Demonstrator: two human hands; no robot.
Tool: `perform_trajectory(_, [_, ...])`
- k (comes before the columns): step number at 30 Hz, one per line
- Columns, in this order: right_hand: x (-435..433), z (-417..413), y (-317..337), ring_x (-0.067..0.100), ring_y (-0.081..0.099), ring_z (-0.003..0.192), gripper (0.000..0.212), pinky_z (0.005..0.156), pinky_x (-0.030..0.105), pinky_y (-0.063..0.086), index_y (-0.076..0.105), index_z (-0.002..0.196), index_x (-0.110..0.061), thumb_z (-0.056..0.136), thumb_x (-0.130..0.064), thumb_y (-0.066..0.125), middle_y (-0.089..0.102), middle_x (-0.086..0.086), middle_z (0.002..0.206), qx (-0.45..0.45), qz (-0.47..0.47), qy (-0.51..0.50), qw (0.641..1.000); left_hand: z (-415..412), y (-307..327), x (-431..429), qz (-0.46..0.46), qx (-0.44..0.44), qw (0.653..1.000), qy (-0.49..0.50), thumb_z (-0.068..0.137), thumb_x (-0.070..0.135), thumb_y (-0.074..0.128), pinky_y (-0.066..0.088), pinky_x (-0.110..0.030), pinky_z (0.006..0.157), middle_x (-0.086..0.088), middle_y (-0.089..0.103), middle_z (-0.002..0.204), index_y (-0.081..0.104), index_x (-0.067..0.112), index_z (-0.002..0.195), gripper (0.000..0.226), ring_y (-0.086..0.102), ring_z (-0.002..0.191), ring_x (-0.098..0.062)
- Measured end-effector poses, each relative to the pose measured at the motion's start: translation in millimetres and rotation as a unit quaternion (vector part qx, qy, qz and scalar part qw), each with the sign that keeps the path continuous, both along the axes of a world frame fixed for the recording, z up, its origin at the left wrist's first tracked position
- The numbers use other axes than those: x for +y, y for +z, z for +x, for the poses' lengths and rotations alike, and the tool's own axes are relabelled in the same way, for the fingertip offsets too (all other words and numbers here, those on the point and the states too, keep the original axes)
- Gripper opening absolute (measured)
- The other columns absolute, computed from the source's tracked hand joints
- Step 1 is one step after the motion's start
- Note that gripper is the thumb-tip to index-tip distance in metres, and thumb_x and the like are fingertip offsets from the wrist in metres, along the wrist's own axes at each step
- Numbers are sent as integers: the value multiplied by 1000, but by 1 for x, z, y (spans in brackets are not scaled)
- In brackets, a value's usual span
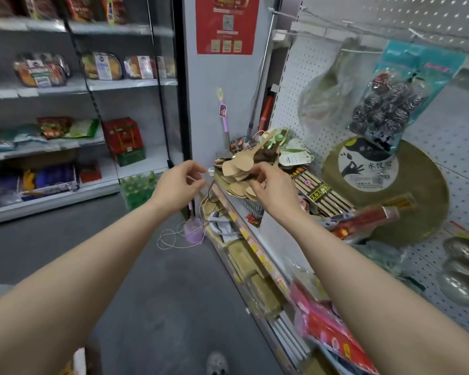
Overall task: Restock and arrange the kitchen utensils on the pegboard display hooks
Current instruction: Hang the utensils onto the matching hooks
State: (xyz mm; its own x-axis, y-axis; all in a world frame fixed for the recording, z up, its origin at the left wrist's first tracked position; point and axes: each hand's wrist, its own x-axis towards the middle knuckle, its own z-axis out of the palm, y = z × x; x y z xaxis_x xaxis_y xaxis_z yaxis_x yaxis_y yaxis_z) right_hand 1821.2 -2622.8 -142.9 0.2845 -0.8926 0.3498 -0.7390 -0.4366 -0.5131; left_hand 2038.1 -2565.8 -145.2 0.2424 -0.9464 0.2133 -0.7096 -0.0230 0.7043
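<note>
Shop aisle: open grey floor (160, 280) left of the pegboard (295, 85), glass-door chiller (92, 104) further left. Clutter on the shelf below the pegboard: chopstick pack (317, 193), round bamboo mat (406, 201); scourer bag (390, 104) hangs in front. Wooden spoons (237, 169), pale and bunched, at the shelf's front edge, pegboard's left end. Right hand (274, 190) grips the bunch; left hand (179, 182) pinches a thin string (194, 179) beside it.

Your right hand (271, 190) grips a fanned bundle of pale wooden spoons (237, 171), bowls pointing left, over the shelf's front edge. Your left hand (182, 182) pinches a thin white string (195, 180) just beside them. Behind stands the white perforated pegboard (290, 104); long metal hooks (325, 21) project near its top.
</note>
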Motion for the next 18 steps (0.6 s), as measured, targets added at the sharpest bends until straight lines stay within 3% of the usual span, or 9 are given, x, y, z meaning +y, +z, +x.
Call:
perform_trajectory(6, [-94, 41, -16, 19, 59, 90, 23, 69, 28, 32, 62, 113, -26, 90, -24, 61, 67, -5, 96, 3, 23, -3, 1000, 43, -13, -91, 17, 10, 1000, 7, 89, 23, 65, 54, -34, 79, 7, 66, 96, 64, 23, 109, 20, 64, 90, -13])
perform_trajectory(13, [-216, 93, -27, 21, 61, 92, 22, 74, 33, 45, 64, 113, -24, 91, -27, 60, 67, -2, 98, 7, 53, 8, 999, 85, -15, -206, 31, -16, 999, 9, 90, 23, 65, 53, -35, 84, 6, 66, 96, 63, 23, 110, 20, 62, 88, -12])
perform_trajectory(18, [-272, 128, -38, 21, 61, 90, 20, 71, 32, 43, 65, 112, -22, 93, -27, 58, 68, -3, 99, 7, 54, 25, 998, 123, -31, -260, 38, -11, 999, 21, 87, 21, 67, 53, -37, 85, 6, 66, 95, 64, 22, 108, 22, 63, 87, -13])
